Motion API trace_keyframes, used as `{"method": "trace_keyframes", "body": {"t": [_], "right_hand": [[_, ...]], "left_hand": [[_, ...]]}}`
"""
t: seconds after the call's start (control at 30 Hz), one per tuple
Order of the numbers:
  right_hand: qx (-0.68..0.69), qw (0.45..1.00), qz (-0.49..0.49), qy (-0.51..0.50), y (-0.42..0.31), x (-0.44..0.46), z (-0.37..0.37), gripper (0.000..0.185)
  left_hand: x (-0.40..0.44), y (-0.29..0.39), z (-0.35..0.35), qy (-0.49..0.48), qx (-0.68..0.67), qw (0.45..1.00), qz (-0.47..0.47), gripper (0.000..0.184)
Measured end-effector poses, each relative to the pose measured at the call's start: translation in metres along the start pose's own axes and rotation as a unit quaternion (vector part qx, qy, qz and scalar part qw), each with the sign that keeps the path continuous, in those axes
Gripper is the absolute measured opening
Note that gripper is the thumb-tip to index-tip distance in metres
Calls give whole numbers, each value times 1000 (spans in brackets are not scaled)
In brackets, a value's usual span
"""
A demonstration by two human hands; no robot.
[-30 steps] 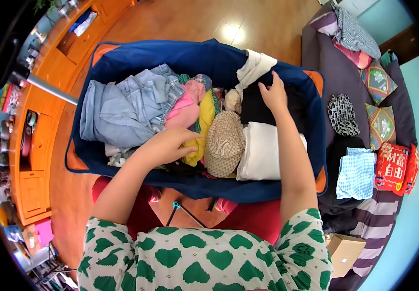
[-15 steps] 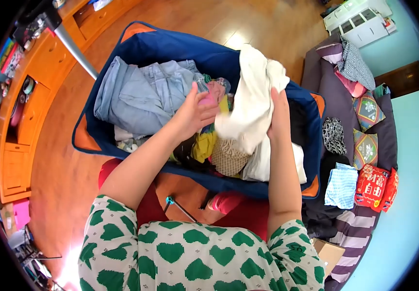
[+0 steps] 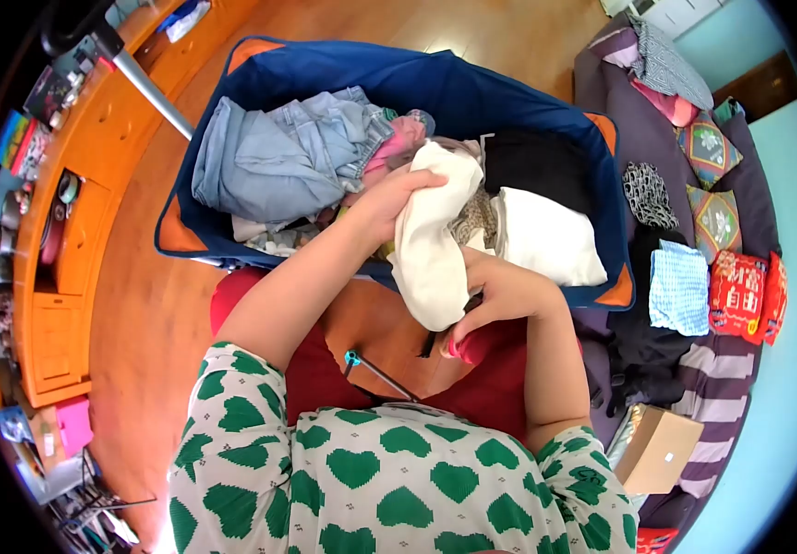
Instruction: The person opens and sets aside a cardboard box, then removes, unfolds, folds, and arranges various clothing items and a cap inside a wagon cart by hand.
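My left hand grips the upper part of a cream cloth, its thumb lying over the fabric. At the cloth's lower end is my right hand, fingers behind the fabric and thumb bent below it. The cloth hangs over the near rim of a blue bin with orange corners. Inside the bin lie folded light-blue denim on the left, a pink cloth, a patterned beige cap partly hidden by the cream cloth, a black cloth and a folded white cloth.
A sofa on the right carries cushions, a checked blue cloth, a red package and dark clothes. A cardboard box is at lower right. An orange cabinet lines the left. A thin tripod leg is below the bin.
The cream cloth has come out from the bin's far side toward my body. My left hand has taken hold of its upper part, and my right hand has moved down to its lower end.
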State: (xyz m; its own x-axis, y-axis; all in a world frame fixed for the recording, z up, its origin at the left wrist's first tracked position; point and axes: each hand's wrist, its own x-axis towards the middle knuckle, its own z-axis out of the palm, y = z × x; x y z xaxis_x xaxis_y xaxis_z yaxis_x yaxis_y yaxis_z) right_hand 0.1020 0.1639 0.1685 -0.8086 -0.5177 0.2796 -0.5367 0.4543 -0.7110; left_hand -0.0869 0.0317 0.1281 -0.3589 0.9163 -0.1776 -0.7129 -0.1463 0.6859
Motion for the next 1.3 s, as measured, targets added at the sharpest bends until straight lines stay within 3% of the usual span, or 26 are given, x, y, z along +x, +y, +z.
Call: {"method": "trace_keyframes", "body": {"t": [0.1,0.13,0.17,0.23,0.27,0.37,0.4,0.43,0.5,0.53,0.57,0.63,0.73,0.8,0.9,0.97,1.0,1.07,1.17,1.3], "right_hand": [[218,960,172,40,18,-25,-12,25],[257,921,275,101,30,-29,-14,33],[301,878,344,144,45,-29,-22,55],[407,841,229,273,63,-21,-11,79],[476,814,191,273,53,-12,-9,98],[635,704,83,308,14,22,6,101],[646,705,48,289,16,29,12,103],[656,692,43,298,5,34,16,94],[615,717,67,320,1,35,18,84],[677,681,17,278,17,29,16,68],[665,691,9,282,21,24,15,65],[641,710,-8,292,24,20,12,59],[602,733,-10,317,9,17,9,65],[571,751,16,331,-2,16,9,69],[507,788,70,341,-5,13,15,67],[515,779,84,348,-7,11,20,66],[518,774,91,351,-8,10,23,65],[520,770,65,364,-13,6,33,64],[644,700,29,307,-21,-2,36,65],[634,725,33,266,-27,-11,42,62]], "left_hand": [[-24,5,16,-28,42,997,51,55],[-33,7,22,-49,51,995,69,59],[-42,10,30,-70,61,992,87,63],[-62,13,49,-95,140,977,131,81],[-73,13,55,-95,138,978,126,84],[-93,7,51,-120,138,979,95,82],[-98,7,44,-130,137,978,83,79],[-100,11,34,-177,230,954,69,73],[-102,22,14,-267,402,875,40,61],[-111,25,21,-256,447,857,19,43],[-115,31,30,-252,497,830,-24,40],[-111,34,30,-304,533,789,-4,40],[-114,39,29,-235,546,804,-14,45],[-108,29,2,-180,563,805,39,55],[-104,10,9,-126,474,849,197,72],[-107,5,18,-58,421,882,202,74],[-110,7,21,-18,385,914,128,66],[-121,14,37,-6,388,917,90,62],[-124,3,33,-62,334,931,131,58],[-111,-45,12,-154,176,969,81,57]]}}
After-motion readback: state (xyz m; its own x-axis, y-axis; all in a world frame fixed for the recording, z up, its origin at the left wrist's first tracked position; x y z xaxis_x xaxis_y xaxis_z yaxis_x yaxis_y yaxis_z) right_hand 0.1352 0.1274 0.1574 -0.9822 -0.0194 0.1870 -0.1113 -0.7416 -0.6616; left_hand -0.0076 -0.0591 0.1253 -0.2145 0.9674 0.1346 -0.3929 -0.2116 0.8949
